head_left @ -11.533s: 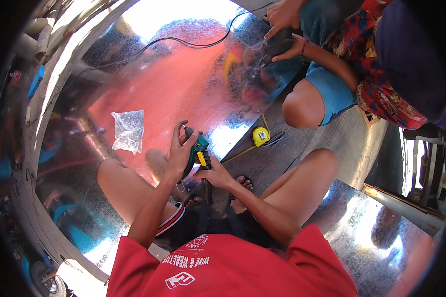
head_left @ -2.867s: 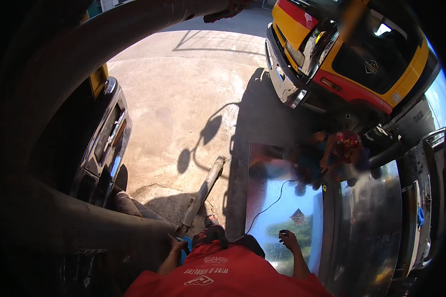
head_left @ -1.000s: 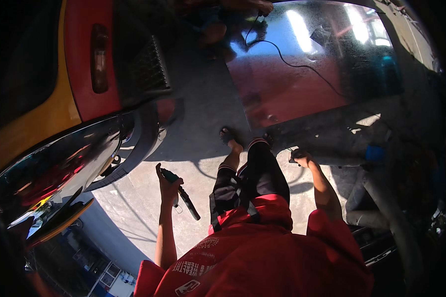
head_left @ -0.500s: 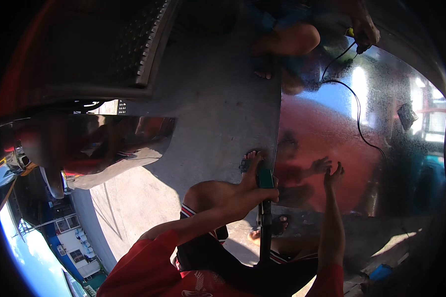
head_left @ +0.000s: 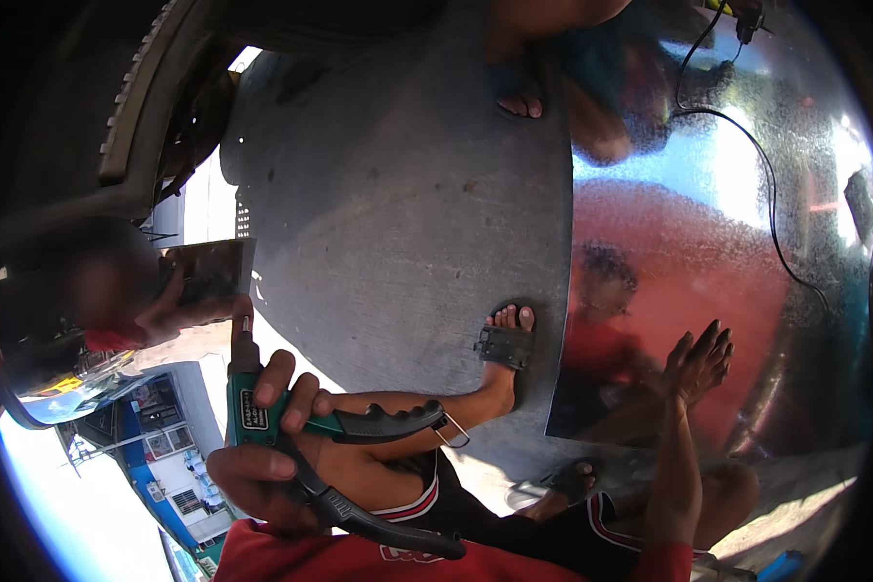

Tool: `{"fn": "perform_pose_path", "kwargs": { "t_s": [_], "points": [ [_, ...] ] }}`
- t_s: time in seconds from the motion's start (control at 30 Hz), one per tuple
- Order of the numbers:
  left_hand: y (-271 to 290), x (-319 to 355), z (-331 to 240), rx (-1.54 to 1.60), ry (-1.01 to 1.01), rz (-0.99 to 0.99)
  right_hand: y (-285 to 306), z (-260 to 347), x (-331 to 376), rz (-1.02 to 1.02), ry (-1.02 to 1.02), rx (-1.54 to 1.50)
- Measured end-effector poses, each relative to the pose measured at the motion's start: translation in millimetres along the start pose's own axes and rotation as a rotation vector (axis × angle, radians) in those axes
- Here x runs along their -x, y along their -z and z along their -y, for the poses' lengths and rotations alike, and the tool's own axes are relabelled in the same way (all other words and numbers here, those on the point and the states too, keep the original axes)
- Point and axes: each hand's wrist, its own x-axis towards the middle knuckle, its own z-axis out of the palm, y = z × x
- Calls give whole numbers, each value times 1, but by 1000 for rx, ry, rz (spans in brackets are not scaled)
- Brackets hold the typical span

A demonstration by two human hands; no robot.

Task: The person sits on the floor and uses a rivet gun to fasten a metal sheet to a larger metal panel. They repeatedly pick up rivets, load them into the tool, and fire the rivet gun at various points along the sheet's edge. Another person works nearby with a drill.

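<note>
Gripping a green hand riveter [head_left: 306, 427] by its black handles, the left hand [head_left: 262, 466] is holding it raised, clear of the metal sheet [head_left: 747, 291]. The right hand [head_left: 698, 361] is pressing flat, fingers spread, on that sheet. No rivets are showing; fastening appears still outstanding.

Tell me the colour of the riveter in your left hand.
The riveter has a green body and black handles; the left hand grips it. One view only, the head view.
</note>
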Motion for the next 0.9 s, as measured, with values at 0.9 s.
{"fn": "perform_pose_path", "kwargs": {
  "t_s": [0.9],
  "points": [
    [8,16,-5,190,211,-89,7,2,3,-1,-39,-77]
  ]
}}
